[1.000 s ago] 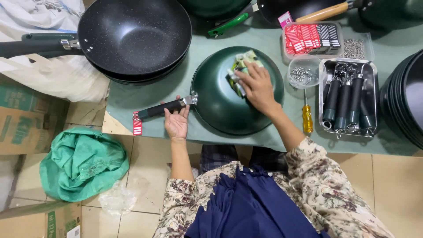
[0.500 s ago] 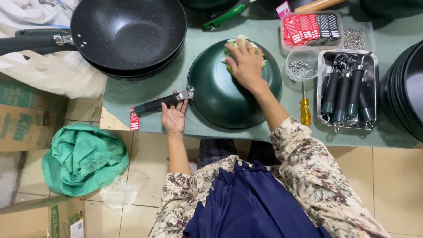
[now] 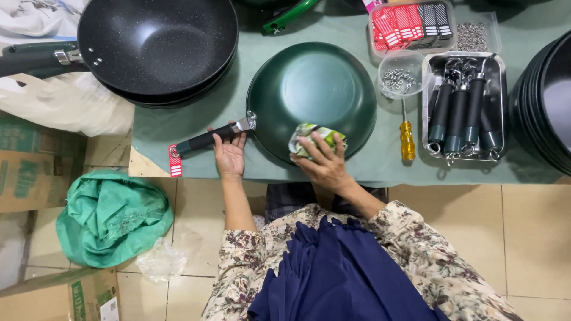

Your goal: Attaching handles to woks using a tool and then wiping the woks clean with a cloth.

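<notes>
Green wok (image 3: 312, 89) sits upside down at frame centre on the green-covered table (image 3: 369, 169). Left hand (image 3: 229, 156) lies w/ fingers loosely curled over its dark handle (image 3: 205, 140); right hand (image 3: 324, 163) presses a crumpled green-white cloth (image 3: 309, 138) on the near rim, fingers spread. Wok looks rigid, fairly heavy, slick-coated; handle's prob. the best grip. Tiled floor (image 3: 535, 238) below, boxes at left.

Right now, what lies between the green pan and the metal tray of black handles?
In the head view, a yellow-handled screwdriver lies on the green table cover between the green pan and the metal tray, with a small clear cup of screws above it.
</notes>
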